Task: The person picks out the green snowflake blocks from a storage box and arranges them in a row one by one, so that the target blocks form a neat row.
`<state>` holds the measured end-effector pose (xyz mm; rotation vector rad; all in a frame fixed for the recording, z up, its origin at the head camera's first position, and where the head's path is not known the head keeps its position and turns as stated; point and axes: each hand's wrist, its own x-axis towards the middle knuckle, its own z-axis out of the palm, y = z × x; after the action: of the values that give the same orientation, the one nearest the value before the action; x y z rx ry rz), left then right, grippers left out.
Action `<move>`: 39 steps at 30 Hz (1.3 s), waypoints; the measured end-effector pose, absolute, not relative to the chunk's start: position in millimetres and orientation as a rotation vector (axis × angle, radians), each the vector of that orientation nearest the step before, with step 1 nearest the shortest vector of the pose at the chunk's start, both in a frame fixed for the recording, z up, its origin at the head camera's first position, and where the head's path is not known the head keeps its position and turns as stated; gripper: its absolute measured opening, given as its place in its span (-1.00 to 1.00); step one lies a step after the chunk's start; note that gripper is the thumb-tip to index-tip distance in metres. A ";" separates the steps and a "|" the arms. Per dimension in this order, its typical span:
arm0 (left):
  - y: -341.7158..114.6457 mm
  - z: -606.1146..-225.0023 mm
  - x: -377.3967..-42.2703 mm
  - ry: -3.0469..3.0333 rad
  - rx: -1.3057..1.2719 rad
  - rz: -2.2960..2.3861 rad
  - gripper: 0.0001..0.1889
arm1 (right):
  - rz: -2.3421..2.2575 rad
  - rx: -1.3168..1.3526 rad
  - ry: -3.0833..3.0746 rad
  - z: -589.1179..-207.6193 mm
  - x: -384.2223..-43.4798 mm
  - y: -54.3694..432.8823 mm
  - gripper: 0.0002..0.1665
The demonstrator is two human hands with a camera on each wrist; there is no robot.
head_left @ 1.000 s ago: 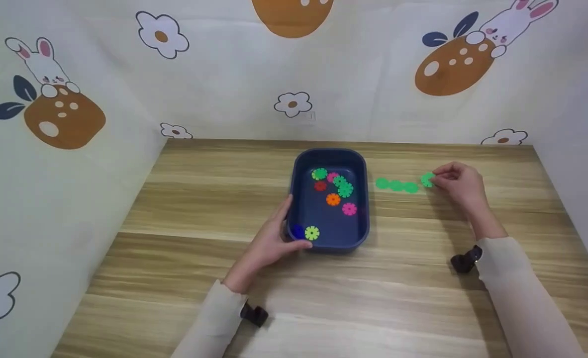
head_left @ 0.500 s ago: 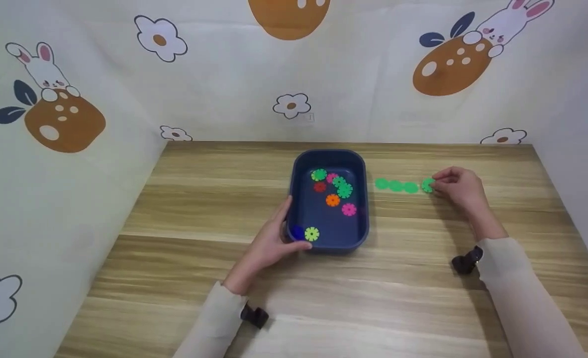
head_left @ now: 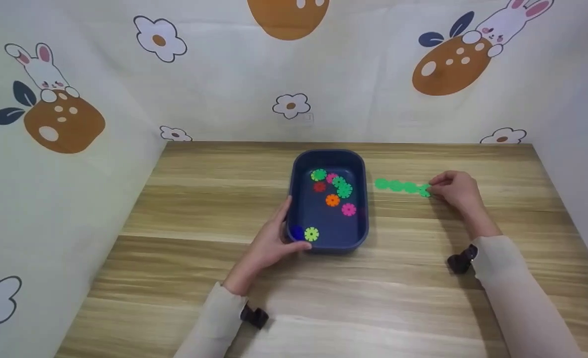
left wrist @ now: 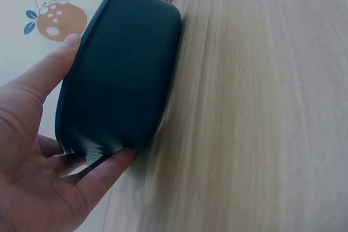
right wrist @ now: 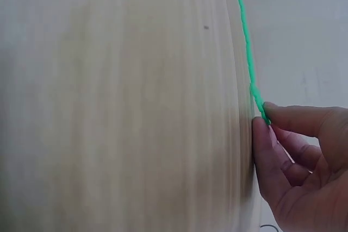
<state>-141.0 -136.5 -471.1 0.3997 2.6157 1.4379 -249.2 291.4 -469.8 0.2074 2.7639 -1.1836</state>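
A dark blue plastic bin [head_left: 341,249] rests on the wooden table in the head view. My left hand [head_left: 269,241] grips its near left corner, thumb at the near rim and fingers along the outer side. To the bin's right lies a row of flat green snowflake discs [head_left: 396,186]. My right hand [head_left: 458,191] pinches another green snowflake disc [head_left: 424,190] between thumb and fingers, at the right end of that row. The held disc meets the last disc edge to edge; in the right wrist view the green strip [right wrist: 247,42] looks continuous up to my fingertips.
Loose snowflake discs lie inside the bin, among them an orange disc [head_left: 333,200], a pink disc [head_left: 348,209] and a yellow-green disc [head_left: 312,234]. A printed cloth wall [head_left: 224,74] stands behind the wooden table [head_left: 199,199].
My right hand has brought the green snowflake disc down and left, closing the gap to the row. The left hand and the bin have stayed in place.
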 end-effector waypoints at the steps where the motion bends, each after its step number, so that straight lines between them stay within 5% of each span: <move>1: -136.6 -471.1 -140.7 2.618 0.401 1.435 0.20 | -1.177 0.213 2.772 -470.0 -249.6 290.4 -0.69; 23: -138.3 -473.1 -140.2 2.625 0.380 1.432 0.20 | -1.100 0.256 2.785 -467.9 -254.8 286.3 -0.66; 29: -136.6 -471.8 -140.5 2.619 0.385 1.440 0.19 | -1.329 0.323 2.674 -468.0 -252.0 294.3 -0.46; 39: -136.6 -472.7 -141.3 2.620 0.400 1.438 0.20 | -1.569 0.351 2.551 -461.0 -252.9 287.6 -0.52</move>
<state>-141.3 -136.6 -472.7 0.4000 2.6198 1.4382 -252.9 287.6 -461.0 0.3508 2.5515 -1.5689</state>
